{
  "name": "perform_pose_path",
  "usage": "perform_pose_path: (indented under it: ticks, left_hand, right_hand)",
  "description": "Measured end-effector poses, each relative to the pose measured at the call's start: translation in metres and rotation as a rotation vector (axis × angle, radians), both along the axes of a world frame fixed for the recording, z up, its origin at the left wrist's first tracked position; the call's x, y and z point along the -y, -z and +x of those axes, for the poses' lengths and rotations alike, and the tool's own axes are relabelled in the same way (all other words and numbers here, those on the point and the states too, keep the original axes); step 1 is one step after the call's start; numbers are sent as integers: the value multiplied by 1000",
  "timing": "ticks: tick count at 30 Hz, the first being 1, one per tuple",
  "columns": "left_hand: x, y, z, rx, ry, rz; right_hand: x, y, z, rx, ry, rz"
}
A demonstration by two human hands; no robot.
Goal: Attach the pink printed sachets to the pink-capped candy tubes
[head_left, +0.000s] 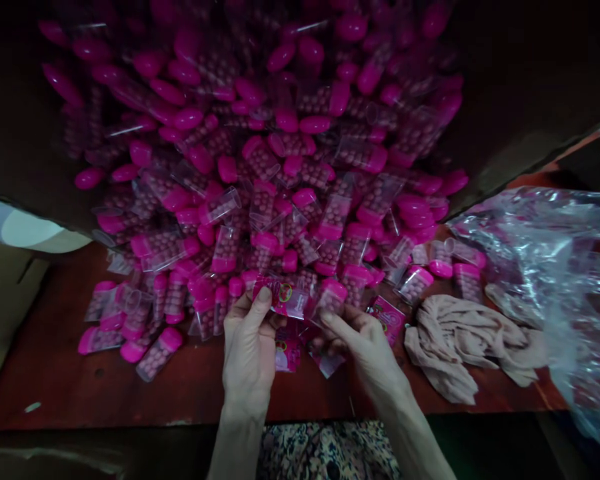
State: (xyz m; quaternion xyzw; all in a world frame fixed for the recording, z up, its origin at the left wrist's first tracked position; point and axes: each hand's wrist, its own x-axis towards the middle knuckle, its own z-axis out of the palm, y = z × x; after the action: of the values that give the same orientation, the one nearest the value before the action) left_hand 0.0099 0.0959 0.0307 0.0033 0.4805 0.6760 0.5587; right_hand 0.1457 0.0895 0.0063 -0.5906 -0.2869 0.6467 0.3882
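Observation:
My left hand (253, 333) pinches a pink printed packet (291, 300) between thumb and fingers, just left of the middle. To its right, the thumb and fingers of my right hand (353, 330) close on a clear container with a pink cap (333, 292). Packet and container are side by side, near each other. Beneath the hands, more pink packets (287, 355) lie on the red-brown table (130, 393). Another pink packet (387, 319) rests to the right of my right hand. My fingers partly hide the held container.
A large heap of clear containers with pink caps and small balls (265, 160) fills the middle and back. A beige cloth (465, 340) lies at the right, beside crumpled clear plastic (570, 267). Loose containers (160, 353) lie at the front left.

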Motion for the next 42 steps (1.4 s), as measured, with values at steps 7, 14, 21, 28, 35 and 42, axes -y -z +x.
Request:
perform_pose_path:
  ticks: [7, 14, 21, 28, 35, 42]
  left_hand:
    - [-1, -2, 2, 20, 7, -18]
    - [-2, -1, 7, 47, 39, -4]
    - [-3, -2, 9, 18, 108, -28]
    - [-1, -2, 15, -47, 183, 61]
    - [2, -3, 26, -65, 272, 72]
    - [4, 4, 27, 118, 305, 35]
  right_hand:
    - [21, -31, 12, -151, -101, 47]
    - [25, -31, 10, -27, -234, 41]
    - [23, -27, 21, -52, -404, 41]
    - [23, -23, 26, 156, -429, 144]
    - [24, -31, 19, 297, -405, 245]
    - [27, -28, 24, 143, -339, 161]
